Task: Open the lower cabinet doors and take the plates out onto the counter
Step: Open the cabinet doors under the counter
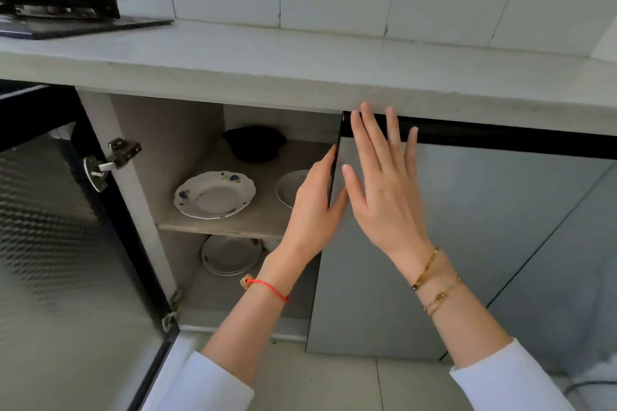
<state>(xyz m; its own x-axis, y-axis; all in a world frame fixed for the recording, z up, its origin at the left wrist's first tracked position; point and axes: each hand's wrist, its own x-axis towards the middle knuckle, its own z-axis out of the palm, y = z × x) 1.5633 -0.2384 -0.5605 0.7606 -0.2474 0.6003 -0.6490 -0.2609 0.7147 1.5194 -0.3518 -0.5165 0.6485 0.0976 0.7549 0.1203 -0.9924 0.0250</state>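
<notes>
With the left hand (314,197) hooked round the free edge of the right door (467,243) and the right hand (384,183) flat and spread on its face, that grip could slip and pinch fingers, while the plates (215,193) sit on the shelf (220,227) inside, none on the counter (300,60)

A white plate (214,194) with blue flowers sits on a beige shelf (233,223) beside a black pot (254,143). The cabinet door (434,243) is grey, edged in black. One wrist wears a red cord (268,289), the other gold bracelets (430,280); sleeves (510,380) are white.
</notes>
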